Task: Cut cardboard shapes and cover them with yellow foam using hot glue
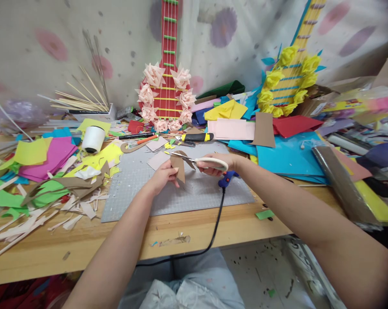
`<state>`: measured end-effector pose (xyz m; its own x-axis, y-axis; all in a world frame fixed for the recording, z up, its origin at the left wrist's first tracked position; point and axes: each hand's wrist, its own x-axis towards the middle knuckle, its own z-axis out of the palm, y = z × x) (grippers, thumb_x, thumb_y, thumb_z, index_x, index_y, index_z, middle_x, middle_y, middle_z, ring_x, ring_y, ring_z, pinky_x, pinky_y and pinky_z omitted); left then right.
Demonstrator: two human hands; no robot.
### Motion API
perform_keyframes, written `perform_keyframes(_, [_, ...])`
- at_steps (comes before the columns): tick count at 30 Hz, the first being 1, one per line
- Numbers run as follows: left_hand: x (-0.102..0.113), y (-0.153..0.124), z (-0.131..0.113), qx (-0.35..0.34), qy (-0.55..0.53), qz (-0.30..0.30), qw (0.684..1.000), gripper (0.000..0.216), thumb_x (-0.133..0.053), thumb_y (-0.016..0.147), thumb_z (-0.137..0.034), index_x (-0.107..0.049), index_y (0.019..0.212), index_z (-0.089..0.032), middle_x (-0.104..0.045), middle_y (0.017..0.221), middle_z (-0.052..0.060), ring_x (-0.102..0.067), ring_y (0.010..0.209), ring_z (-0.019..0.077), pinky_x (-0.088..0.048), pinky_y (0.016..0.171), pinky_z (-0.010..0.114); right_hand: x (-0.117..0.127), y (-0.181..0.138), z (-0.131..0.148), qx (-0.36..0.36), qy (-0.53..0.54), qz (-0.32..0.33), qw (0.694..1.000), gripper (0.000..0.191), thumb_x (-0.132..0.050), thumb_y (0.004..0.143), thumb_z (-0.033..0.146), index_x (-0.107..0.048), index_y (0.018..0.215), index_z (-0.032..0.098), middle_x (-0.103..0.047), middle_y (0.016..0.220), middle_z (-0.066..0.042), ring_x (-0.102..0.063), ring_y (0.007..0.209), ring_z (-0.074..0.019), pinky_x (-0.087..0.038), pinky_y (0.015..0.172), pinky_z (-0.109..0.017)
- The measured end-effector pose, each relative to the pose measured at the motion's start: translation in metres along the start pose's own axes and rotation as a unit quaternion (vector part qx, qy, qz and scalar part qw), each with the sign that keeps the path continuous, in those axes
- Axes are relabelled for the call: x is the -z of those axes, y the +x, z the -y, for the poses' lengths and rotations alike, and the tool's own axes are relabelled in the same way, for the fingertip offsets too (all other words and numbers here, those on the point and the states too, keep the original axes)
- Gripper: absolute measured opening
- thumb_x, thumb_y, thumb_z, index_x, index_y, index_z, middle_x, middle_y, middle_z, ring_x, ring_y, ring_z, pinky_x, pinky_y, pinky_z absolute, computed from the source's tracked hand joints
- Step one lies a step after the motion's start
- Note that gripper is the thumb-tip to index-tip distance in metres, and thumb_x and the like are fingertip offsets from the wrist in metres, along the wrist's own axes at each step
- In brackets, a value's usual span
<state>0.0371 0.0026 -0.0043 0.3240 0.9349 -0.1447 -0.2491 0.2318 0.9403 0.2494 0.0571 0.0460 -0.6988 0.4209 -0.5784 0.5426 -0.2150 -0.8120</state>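
Observation:
My left hand pinches a small piece of brown craft sheet above the grey cutting mat. White-handled scissors are in my right hand, their blades pointing left across the top of the brown piece. A curved strip of the same brown hangs by the blades. Just right of and below my right hand lies a blue glue gun, partly hidden, its black cord running off the table's front edge. Pale pink squares rest on the mat behind my left hand.
A red paper guitar with pink flowers stands at the back; a yellow one leans at right. Coloured scraps cover the left side. A box cutter lies behind the mat, blue sheets to the right.

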Motion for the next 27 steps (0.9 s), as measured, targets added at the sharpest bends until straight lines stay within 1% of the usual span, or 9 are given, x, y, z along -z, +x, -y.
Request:
perform_keyframes(5, [0.001,0.000,-0.001,0.018,0.020,0.006,1.000,0.022,-0.061,0.062,-0.020,-0.052,0.082,-0.017,-0.050,0.055,-0.004,-0.034,0.036,0.0050,-0.046,0.037,0.025,0.000,-0.001,0.004,-0.004,0.001,0.036,0.999,0.046,-0.053,0.075,0.061,-0.042,0.077,0.016,-0.023,0.051,0.010,-0.021,0.039,-0.0014,-0.017,0.034,-0.013])
perform_keyframes(7, [0.000,0.001,-0.001,0.018,0.027,0.003,0.999,0.023,-0.060,0.062,-0.020,-0.052,0.083,-0.017,-0.051,0.056,-0.004,-0.040,0.038,0.0070,-0.046,0.038,0.024,0.000,0.001,0.006,0.001,0.006,0.055,0.998,0.047,-0.051,0.075,0.063,-0.042,0.078,0.016,-0.022,0.052,0.010,-0.020,0.040,-0.0014,-0.017,0.035,-0.013])
perform_keyframes(10, [-0.001,0.001,-0.001,0.016,0.032,0.001,0.999,0.023,-0.060,0.064,-0.021,-0.051,0.084,-0.017,-0.054,0.059,-0.002,-0.049,0.044,0.0106,-0.047,0.038,0.025,0.000,0.007,0.009,0.006,0.013,0.071,0.997,0.050,-0.053,0.071,0.065,-0.040,0.076,0.017,-0.021,0.054,0.010,-0.021,0.041,-0.0013,-0.018,0.036,-0.014])
perform_keyframes(13, [0.001,0.000,-0.003,0.015,0.031,0.002,0.999,0.023,-0.061,0.065,-0.022,-0.050,0.084,-0.017,-0.056,0.061,-0.001,-0.052,0.046,0.0118,-0.047,0.039,0.025,0.001,0.011,0.011,0.006,0.017,0.072,0.997,0.050,-0.054,0.070,0.065,-0.040,0.076,0.017,-0.022,0.054,0.010,-0.021,0.041,-0.0012,-0.018,0.037,-0.013])
perform_keyframes(19, [0.008,-0.001,-0.008,0.018,0.030,0.017,0.999,0.027,-0.063,0.064,-0.023,-0.049,0.085,-0.016,-0.056,0.064,-0.002,-0.052,0.048,0.0105,-0.048,0.041,0.025,0.003,0.013,0.017,-0.002,0.025,0.063,0.998,0.049,-0.058,0.069,0.062,-0.041,0.076,0.016,-0.022,0.052,0.011,-0.018,0.041,-0.0007,-0.015,0.036,-0.012])
perform_keyframes(24, [0.013,0.000,-0.008,0.016,0.037,0.024,0.999,0.023,-0.064,0.064,-0.024,-0.048,0.079,-0.016,-0.053,0.061,-0.003,-0.051,0.048,0.0100,-0.048,0.042,0.025,0.002,0.012,0.019,-0.014,0.016,0.059,0.998,0.049,-0.056,0.070,0.062,-0.039,0.073,0.016,-0.021,0.051,0.011,-0.018,0.042,-0.0003,-0.016,0.037,-0.012])
perform_keyframes(27, [0.014,0.000,-0.008,0.015,0.042,0.033,0.998,0.025,-0.064,0.063,-0.025,-0.049,0.081,-0.016,-0.053,0.061,-0.003,-0.051,0.048,0.0100,-0.047,0.041,0.024,0.003,0.012,0.019,-0.019,0.008,0.056,0.998,0.047,-0.056,0.072,0.060,-0.039,0.074,0.016,-0.020,0.051,0.011,-0.017,0.042,-0.0005,-0.015,0.036,-0.013])
